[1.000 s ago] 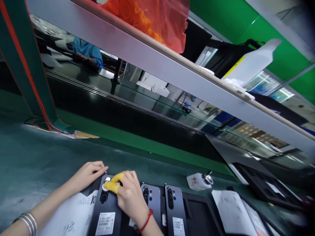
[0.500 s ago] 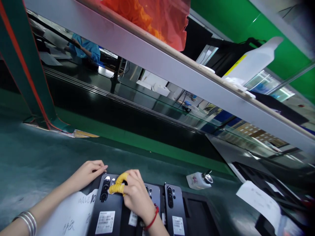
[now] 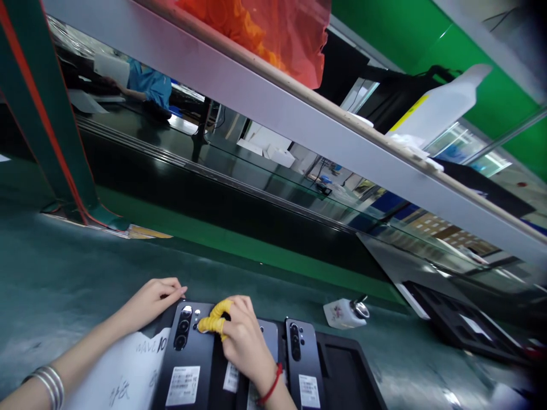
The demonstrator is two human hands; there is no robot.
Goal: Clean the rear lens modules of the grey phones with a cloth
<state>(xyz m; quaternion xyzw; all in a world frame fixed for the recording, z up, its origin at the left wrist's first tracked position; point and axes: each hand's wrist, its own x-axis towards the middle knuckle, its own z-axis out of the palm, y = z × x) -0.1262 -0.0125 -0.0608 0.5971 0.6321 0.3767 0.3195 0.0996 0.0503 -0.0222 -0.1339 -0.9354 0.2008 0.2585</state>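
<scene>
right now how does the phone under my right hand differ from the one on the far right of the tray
The left phone, under the right hand, has yellow-covered fingers on its back, while the far-right phone is untouched. The left phone looks blacker, the far-right one greyer. The far-right phone has a bare tray slot beside it, the left phone white paper. Both lie back up, with a camera strip and white label.

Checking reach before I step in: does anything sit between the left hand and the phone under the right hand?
Nothing visible does. The left hand rests just off the top corner of the phone with no object between them. The right hand's yellow finger cots lie directly on its back.
</scene>
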